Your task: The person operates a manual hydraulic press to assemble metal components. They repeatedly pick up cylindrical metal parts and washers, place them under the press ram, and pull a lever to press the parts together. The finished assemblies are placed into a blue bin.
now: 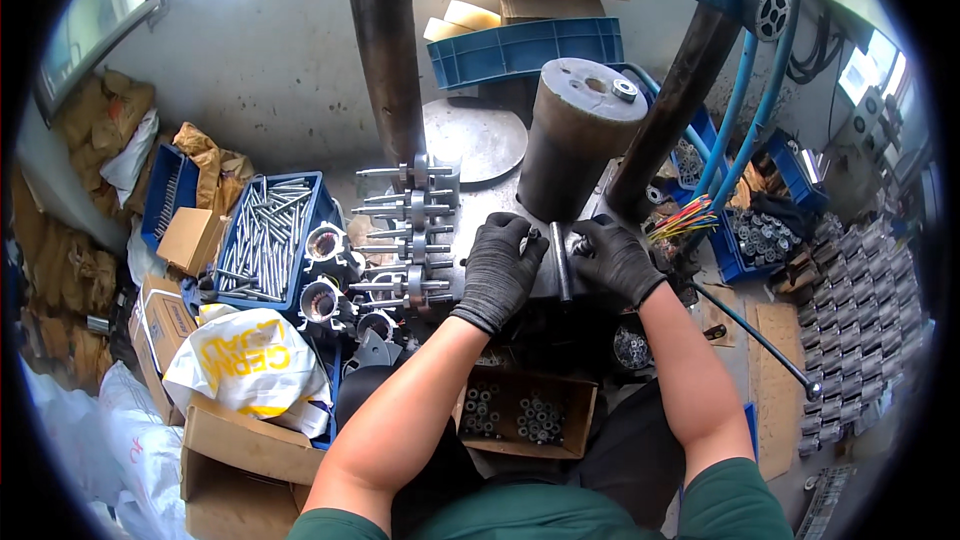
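A metal bench (488, 202) carries the work. A large grey cylinder (565, 160) stands on it, with a flat round plate (475, 135) lying behind and to the left. Along the left side, shafts with round discs (415, 212) lie crosswise in a row running from back to front. A slim metal rod (560, 262) shows at the front edge; whether it rests there is unclear.
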Demonstrator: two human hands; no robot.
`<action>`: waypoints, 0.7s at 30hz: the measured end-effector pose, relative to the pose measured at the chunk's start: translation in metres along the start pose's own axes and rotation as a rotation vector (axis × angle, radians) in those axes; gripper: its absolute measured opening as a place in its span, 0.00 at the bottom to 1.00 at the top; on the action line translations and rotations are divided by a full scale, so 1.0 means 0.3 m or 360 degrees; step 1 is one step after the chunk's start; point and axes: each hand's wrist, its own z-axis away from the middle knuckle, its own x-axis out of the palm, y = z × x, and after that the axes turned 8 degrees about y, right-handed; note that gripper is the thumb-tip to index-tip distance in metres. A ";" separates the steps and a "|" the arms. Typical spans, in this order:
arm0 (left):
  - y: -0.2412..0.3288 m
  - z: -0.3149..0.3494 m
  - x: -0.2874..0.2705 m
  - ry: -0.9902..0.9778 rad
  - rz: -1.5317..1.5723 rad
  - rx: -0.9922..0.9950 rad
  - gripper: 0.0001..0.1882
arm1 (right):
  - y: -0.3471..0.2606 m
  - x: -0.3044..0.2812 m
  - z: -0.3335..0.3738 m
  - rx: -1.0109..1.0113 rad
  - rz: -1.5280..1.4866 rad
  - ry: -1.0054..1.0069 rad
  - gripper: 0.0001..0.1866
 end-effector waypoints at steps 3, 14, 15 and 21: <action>-0.012 0.011 -0.001 -0.0110 0.0197 -0.0235 0.20 | 0.019 -0.027 0.026 -0.0050 -0.0094 0.0121 0.24; -0.054 0.029 0.046 -0.0320 0.0240 -0.0314 0.35 | 0.040 -0.073 0.042 0.0175 -0.0321 0.0615 0.14; -0.059 0.026 0.051 -0.0352 0.0203 -0.0290 0.37 | 0.022 -0.097 0.041 0.0295 -0.0710 0.0713 0.11; -0.099 0.031 0.087 -0.0366 0.0231 -0.0261 0.35 | -0.119 -0.348 -0.116 -0.0144 -0.0686 0.1328 0.07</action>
